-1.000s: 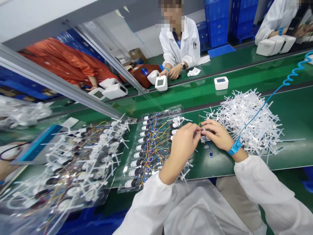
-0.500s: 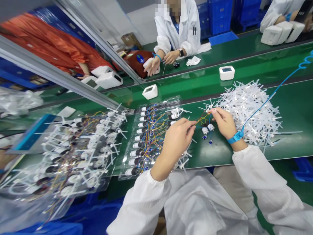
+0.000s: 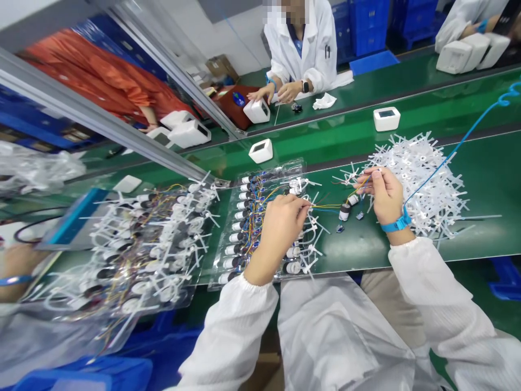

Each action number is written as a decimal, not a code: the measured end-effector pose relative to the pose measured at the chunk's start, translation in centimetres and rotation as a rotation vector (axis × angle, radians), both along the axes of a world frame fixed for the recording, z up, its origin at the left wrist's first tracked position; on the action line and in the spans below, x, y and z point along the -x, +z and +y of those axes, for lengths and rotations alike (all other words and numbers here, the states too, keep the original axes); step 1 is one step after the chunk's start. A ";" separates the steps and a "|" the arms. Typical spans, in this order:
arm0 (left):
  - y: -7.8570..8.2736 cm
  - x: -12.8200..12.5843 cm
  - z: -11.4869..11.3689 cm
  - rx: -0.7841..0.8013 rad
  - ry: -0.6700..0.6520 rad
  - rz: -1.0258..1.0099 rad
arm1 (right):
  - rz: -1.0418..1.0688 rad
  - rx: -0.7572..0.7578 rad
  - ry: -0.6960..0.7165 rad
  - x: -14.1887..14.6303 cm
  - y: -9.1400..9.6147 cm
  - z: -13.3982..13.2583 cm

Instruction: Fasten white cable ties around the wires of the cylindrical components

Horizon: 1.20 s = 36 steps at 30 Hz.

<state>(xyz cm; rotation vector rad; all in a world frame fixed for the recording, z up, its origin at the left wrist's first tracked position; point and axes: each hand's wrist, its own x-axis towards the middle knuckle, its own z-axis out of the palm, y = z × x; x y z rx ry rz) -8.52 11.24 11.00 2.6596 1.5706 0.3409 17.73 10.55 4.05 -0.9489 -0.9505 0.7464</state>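
My left hand (image 3: pixel 287 225) is closed in a pinch on the ends of thin yellow and blue wires (image 3: pixel 328 206). These run right to two small black-and-white cylindrical parts (image 3: pixel 344 212) on the green table. Thumb and fingertips of my right hand (image 3: pixel 386 198) pinch another yellow-orange wire bundle (image 3: pixel 363 183) above the same parts. Two tiny blue-faced boards (image 3: pixel 340 229) lie close by. Under and beyond my left hand sits a clear plastic tray (image 3: pixel 217 264) with rows of similar wired cylinders, partly covered by the hand.
White cross-shaped plastic pieces (image 3: pixel 425 184) are heaped at the right, under a blue coiled cord (image 3: pixel 468 133). Another wired-parts tray (image 3: pixel 134 260) lies left. White boxes (image 3: pixel 260 151) stand on the green belt. A co-worker in white (image 3: pixel 301 49) sits opposite; a metal post (image 3: pixel 171 81) slants leftward.
My hands have moved apart, left hand leftward and right hand slightly right and up, separating the wires into two bundles. Across the belt, the co-worker's hands now rest on a white box and beside it.
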 end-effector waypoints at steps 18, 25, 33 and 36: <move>-1.0 -7.2 -5.1 0.298 -0.227 -0.374 | 0.066 -0.023 0.501 -0.6 2.7 -2.6; -4.1 -8.5 -8.7 0.396 -0.027 -0.573 | 0.000 -0.062 0.880 -1.0 3.4 -3.3; -5.4 -11.0 -11.3 0.902 -0.050 -0.879 | 0.089 -0.001 1.030 -0.6 3.3 -3.1; -5.9 -11.0 -12.0 1.043 0.015 -0.992 | 0.062 0.027 0.935 -0.3 2.9 -2.8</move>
